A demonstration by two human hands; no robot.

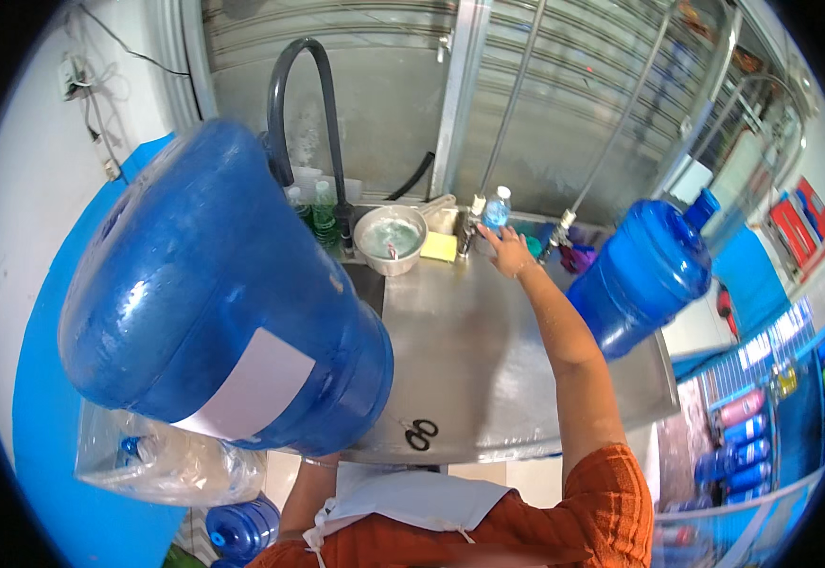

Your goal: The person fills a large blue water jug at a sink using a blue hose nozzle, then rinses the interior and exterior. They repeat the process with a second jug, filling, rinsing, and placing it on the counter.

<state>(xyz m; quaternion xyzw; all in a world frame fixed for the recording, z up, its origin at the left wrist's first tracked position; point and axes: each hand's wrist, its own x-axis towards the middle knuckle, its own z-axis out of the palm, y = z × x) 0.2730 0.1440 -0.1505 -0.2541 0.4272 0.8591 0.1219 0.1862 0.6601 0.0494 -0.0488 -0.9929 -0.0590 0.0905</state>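
Observation:
A large blue water-cooler jug with a pale label fills the left side, tipped over with its base toward the upper left. My left hand is hidden behind its lower end; only the forearm shows. At the back of the steel counter, my right hand reaches out with fingers spread, at a valve below a thin upright pipe. A clear bottle with a white cap stands just behind the fingers. Left of the valve are a yellow sponge and a handled pan of foamy liquid.
Another blue jug stands on the counter's right. Black-handled scissors lie near the front edge. A dark curved faucet rises over the sink, beside green bottles. A plastic bag and a blue jug are at the lower left.

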